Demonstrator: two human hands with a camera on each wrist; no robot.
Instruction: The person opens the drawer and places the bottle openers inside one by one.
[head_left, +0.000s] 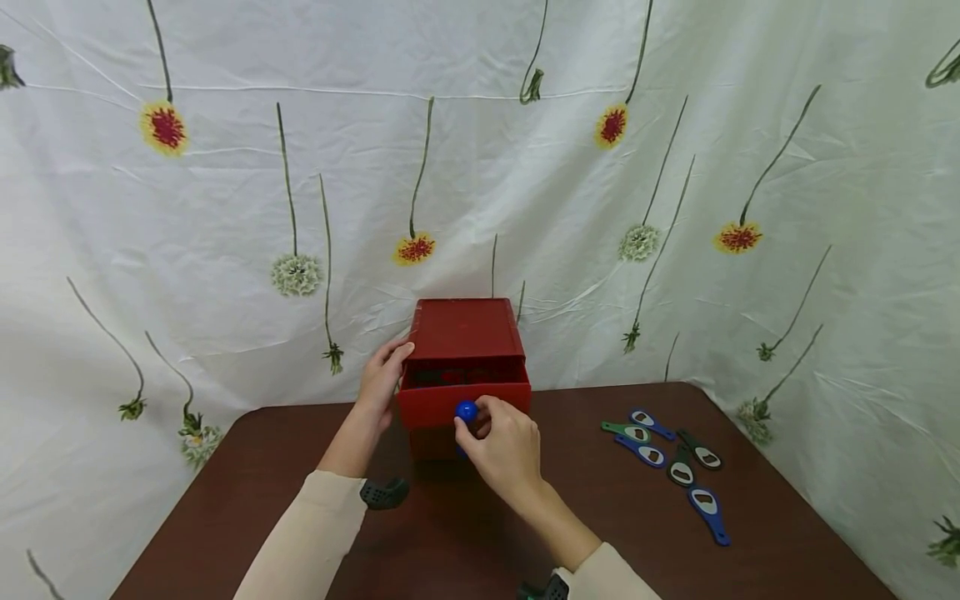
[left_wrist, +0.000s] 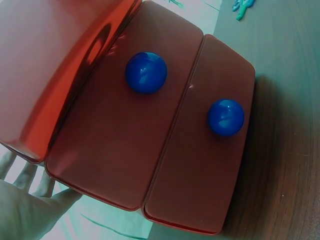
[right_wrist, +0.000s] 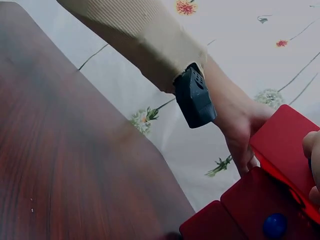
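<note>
A small red chest of drawers [head_left: 468, 329] stands on the table, its top drawer [head_left: 429, 408] partly pulled out. My right hand [head_left: 508, 446] pinches that drawer's round blue knob [head_left: 467, 410] between thumb and fingers. Against the chest's left side rests my left hand [head_left: 381, 379], its thumb near the top front edge. In the left wrist view, the left fingers [left_wrist: 25, 176] extend behind the chest's side. Two lower drawers sit closed there, each with a blue knob [left_wrist: 146, 73]. The inside of the top drawer is dark and mostly hidden.
Several bottle openers [head_left: 651, 456], blue, green and dark, lie on the right part of the brown table [head_left: 300, 467]. A white cloth [head_left: 360, 192] printed with flowers hangs behind the table. Each wrist wears a dark band [head_left: 384, 493].
</note>
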